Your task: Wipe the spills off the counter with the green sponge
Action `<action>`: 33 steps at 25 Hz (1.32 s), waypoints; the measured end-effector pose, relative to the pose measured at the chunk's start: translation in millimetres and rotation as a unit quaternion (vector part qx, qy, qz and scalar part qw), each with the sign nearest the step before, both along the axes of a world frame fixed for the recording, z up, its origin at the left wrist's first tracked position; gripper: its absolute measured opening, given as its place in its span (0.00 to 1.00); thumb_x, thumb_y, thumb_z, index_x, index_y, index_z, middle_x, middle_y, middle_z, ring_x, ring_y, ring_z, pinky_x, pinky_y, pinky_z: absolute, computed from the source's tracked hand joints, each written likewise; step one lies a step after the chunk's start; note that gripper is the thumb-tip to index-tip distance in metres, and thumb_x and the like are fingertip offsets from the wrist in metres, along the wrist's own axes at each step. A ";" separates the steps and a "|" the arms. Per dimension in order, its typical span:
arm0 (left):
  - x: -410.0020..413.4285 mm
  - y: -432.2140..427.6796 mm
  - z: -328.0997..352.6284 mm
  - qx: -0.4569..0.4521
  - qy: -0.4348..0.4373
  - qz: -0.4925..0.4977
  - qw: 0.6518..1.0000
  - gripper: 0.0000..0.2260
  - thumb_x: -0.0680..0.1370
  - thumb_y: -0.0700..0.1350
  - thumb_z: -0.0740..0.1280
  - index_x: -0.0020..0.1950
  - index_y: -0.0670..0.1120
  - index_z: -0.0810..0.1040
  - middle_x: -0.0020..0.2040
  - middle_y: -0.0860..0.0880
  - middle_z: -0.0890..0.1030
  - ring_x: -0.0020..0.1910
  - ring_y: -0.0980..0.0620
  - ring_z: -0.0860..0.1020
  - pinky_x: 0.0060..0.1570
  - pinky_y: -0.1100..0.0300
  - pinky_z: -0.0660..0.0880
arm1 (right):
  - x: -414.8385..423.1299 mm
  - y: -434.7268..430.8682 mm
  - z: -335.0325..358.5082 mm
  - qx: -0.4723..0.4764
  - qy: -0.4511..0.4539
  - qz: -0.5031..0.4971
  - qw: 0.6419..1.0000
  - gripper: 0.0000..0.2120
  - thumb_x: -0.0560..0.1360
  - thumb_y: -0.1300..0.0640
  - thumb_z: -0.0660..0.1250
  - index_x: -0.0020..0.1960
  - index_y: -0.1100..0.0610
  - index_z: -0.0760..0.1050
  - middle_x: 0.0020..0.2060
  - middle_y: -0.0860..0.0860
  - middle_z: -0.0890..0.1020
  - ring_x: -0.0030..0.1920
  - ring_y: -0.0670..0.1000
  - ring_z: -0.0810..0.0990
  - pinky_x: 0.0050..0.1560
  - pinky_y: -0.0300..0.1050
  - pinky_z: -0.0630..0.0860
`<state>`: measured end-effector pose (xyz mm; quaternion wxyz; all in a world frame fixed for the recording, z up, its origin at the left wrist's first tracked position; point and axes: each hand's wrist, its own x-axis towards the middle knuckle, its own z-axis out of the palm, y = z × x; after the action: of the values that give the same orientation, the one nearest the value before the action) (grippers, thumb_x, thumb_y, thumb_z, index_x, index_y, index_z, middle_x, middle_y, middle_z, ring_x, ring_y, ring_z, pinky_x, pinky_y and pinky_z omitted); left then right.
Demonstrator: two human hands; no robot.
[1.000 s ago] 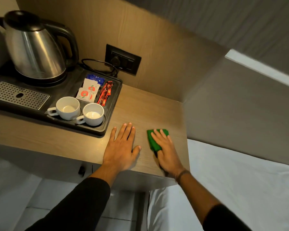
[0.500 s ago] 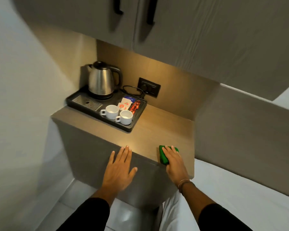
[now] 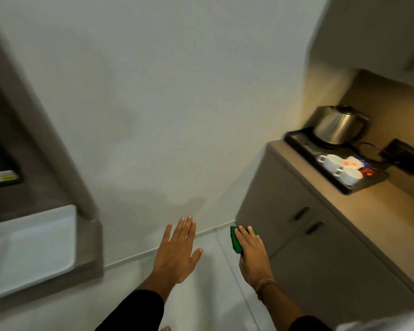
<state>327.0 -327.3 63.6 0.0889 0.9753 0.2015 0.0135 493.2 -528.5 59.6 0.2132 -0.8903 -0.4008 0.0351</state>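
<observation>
Shiny steel kettle (image 3: 337, 125), glossy white ceramic cups (image 3: 334, 161), matt wood-look counter (image 3: 378, 206), black plastic tray (image 3: 299, 139)

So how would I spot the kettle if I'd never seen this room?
Look to the lit wooden counter on the right, above the grey cabinet doors. At its far end sits a black tray, and the kettle stands on the tray's back part. It is the only tall, shiny steel thing there; the two cups beside it are small and white.
</observation>
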 end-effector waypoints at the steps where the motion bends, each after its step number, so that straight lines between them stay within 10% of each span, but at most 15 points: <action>1: -39.9 18.9 -2.1 0.011 0.002 0.037 0.999 0.38 0.81 0.65 0.39 0.85 0.44 0.45 0.86 0.45 0.44 0.84 0.45 0.41 0.81 0.40 0.39 | -29.1 30.0 -2.7 0.002 0.003 0.039 0.999 0.38 0.72 0.74 0.61 0.78 0.52 0.64 0.78 0.50 0.68 0.80 0.58 0.59 0.81 0.58 0.55; 13: -350.9 230.2 -23.2 -0.010 0.059 0.281 0.958 0.38 0.84 0.66 0.54 0.85 0.44 0.50 0.86 0.44 0.48 0.84 0.40 0.48 0.82 0.37 0.45 | -315.5 336.5 -18.6 -0.009 0.019 0.268 0.963 0.34 0.78 0.68 0.63 0.80 0.49 0.60 0.79 0.49 0.65 0.81 0.56 0.57 0.82 0.54 0.52; 20: -371.1 335.4 -63.3 0.007 0.086 0.253 0.964 0.37 0.85 0.66 0.48 0.84 0.45 0.40 0.83 0.43 0.38 0.78 0.41 0.28 0.80 0.38 0.35 | -350.5 457.1 -56.4 -0.076 0.026 0.241 0.967 0.32 0.81 0.59 0.67 0.80 0.47 0.57 0.81 0.47 0.60 0.82 0.53 0.54 0.80 0.52 0.47; 25: -373.4 354.4 -93.2 -0.039 0.085 0.252 0.963 0.37 0.82 0.66 0.38 0.85 0.44 0.40 0.84 0.43 0.38 0.82 0.41 0.33 0.82 0.39 0.41 | -351.1 496.4 -81.6 -0.120 -0.003 0.256 0.959 0.37 0.78 0.68 0.65 0.81 0.49 0.56 0.82 0.49 0.58 0.82 0.54 0.50 0.81 0.53 0.43; 33: -382.0 361.4 -107.0 -0.059 0.080 0.237 0.966 0.38 0.81 0.66 0.37 0.85 0.43 0.43 0.85 0.42 0.40 0.83 0.41 0.35 0.82 0.39 0.41 | -348.3 495.7 -106.6 -0.216 -0.030 0.301 0.928 0.41 0.81 0.55 0.64 0.82 0.48 0.38 0.83 0.49 0.41 0.81 0.58 0.36 0.79 0.57 0.37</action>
<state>-54.9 34.1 -43.4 0.1239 0.8905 0.4343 -0.0558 144.9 -32.8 -47.0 -0.0174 -0.7531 -0.6387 0.1568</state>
